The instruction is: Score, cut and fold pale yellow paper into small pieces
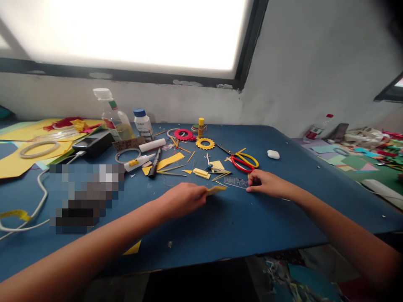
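Observation:
My left hand (189,198) is closed on a piece of yellow paper (217,190), which points to the right above the blue table. To the right, my right hand (260,183) pinches the end of a clear ruler (234,181) at the table surface. Red and yellow scissors (242,161) lie just beyond the right hand with their blades toward the back left. Folded yellow paper pieces (201,173) and thin strips are scattered beyond the left hand. A yellow scalloped ring (205,144) and a red one (183,134) lie farther back.
A yellow glue stick (200,127) stands near the wall. At the left are a tilted clear bottle (118,121), a blue-capped bottle (143,125), a black box (93,143), a white cable (42,184) and a black marker (154,162). A white case (273,154) sits at the right.

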A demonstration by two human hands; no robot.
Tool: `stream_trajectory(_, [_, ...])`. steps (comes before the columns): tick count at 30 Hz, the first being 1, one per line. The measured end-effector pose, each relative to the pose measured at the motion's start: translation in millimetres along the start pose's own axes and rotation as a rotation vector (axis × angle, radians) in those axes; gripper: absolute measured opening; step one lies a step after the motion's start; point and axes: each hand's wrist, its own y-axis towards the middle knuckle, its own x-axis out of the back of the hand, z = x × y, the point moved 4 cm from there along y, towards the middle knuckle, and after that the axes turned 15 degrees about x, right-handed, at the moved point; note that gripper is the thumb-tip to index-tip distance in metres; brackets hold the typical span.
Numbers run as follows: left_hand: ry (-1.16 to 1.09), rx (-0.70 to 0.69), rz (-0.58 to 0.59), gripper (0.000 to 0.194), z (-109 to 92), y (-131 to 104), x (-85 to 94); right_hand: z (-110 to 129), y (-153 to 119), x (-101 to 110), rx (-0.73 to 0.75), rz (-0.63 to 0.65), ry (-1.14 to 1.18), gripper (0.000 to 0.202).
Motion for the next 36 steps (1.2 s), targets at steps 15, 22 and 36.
stream_trajectory(15, [-0.546,0.387,0.002,0.040,16,2,-11.5,3,6,19,0.024,0.034,0.186,0.033])
stream_trajectory(22, [-0.160,0.359,-0.014,0.027,18,-1,-10.7,9,2,37,0.075,-0.305,-0.113,0.057])
stream_trajectory(36, [0.065,0.301,-0.061,0.029,7,-12,-8.3,67,16,-35,0.635,0.081,-0.473,0.049])
